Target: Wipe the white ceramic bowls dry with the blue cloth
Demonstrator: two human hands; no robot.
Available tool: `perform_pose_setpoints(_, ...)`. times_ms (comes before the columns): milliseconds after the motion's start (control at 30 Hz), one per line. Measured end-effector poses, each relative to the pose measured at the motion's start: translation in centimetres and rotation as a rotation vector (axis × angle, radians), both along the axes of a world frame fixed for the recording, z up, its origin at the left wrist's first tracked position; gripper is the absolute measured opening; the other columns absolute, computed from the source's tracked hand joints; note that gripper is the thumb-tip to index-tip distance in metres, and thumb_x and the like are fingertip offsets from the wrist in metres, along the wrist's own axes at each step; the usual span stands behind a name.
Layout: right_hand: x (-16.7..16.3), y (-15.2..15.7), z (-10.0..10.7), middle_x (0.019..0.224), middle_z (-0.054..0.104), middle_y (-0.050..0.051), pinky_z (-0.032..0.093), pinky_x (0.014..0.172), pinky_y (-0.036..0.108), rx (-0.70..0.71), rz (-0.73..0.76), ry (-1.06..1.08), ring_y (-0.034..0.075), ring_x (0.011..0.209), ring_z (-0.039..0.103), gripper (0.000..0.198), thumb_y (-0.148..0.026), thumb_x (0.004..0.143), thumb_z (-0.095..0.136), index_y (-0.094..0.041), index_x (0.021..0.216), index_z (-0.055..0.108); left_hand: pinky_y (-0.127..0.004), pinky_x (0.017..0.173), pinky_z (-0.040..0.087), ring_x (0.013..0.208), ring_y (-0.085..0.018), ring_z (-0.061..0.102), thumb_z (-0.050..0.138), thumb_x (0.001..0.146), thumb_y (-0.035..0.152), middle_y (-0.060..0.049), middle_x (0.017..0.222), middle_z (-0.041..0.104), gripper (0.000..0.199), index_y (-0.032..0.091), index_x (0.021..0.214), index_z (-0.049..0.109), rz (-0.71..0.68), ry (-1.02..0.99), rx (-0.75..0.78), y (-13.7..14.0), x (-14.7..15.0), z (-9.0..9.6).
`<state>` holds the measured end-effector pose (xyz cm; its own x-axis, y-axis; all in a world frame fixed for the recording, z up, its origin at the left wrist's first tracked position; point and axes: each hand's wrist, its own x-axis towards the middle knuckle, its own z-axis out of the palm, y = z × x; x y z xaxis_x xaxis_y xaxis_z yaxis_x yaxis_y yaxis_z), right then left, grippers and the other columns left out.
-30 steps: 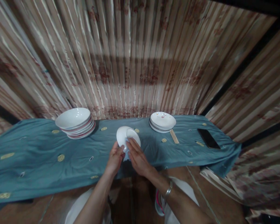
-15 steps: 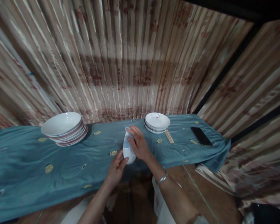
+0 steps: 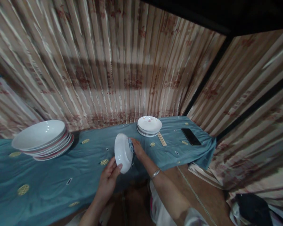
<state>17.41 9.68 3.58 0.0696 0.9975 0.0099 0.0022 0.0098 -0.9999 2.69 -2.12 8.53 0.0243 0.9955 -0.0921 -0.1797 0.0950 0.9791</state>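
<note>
With our left hand (image 3: 108, 175) we grip a white bowl (image 3: 122, 153), tipped on its side above the near part of the draped surface (image 3: 87, 166), while our right hand (image 3: 137, 147) holds a blue-grey cloth (image 3: 131, 146) against its right side; a bowl stack (image 3: 49, 147) stands to the left, smaller dishes (image 3: 149, 125) and chopsticks (image 3: 162, 139) beyond to the right

Dim, flat light, its source out of view, covers the bench (image 3: 87, 172). Small glints mark the top of the bowl stack (image 3: 40, 136) near the bench's left end and the side of the held bowl (image 3: 122, 155). A shadow lies just right of the stack; a broad darker band crosses the curtain (image 3: 108, 75) behind the back edge. Below the front edge, the floor darkens. Fine detail is soft; wide-angle distortion stretches the left end.
</note>
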Motion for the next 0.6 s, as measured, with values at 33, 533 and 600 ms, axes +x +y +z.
perform_pose_setpoints(33,-0.1,-0.2,-0.1,0.086,0.070,0.003,0.044,0.091,0.033,-0.017,-0.008,0.015,0.018,0.090,0.060,0.036,-0.040,0.090,0.041,-0.018,0.087,0.069,-0.037,0.079,0.053,0.092,-0.029,0.068,0.074,0.062,0.052,-0.013,0.100,0.073,0.070,0.012,0.118,0.060,0.002,-0.012,0.000,0.0,0.1,0.2)
perform_pose_setpoints(533,-5.2,-5.9,1.1,0.070,0.066,0.000,0.050,0.057,0.026,-0.579,0.066,0.648,0.013,0.059,0.060,0.030,-0.042,0.093,0.044,-0.019,0.085,0.061,-0.037,0.087,0.050,0.096,-0.026,0.066,0.059,0.077,0.045,-0.010,0.102,0.073,0.048,0.016,0.115,0.063,0.147,0.245,0.236,1.2,-0.3,-0.1)
perform_pose_setpoints(600,-5.7,-6.9,1.9,0.067,0.065,0.001,0.050,0.054,0.025,-0.679,0.128,0.768,0.012,0.053,0.059,0.033,-0.039,0.096,0.039,-0.017,0.084,0.061,-0.038,0.087,0.049,0.095,-0.026,0.066,0.054,0.080,0.043,-0.010,0.104,0.072,0.044,0.017,0.113,0.064,0.175,0.364,0.268,1.4,-0.6,-0.7)
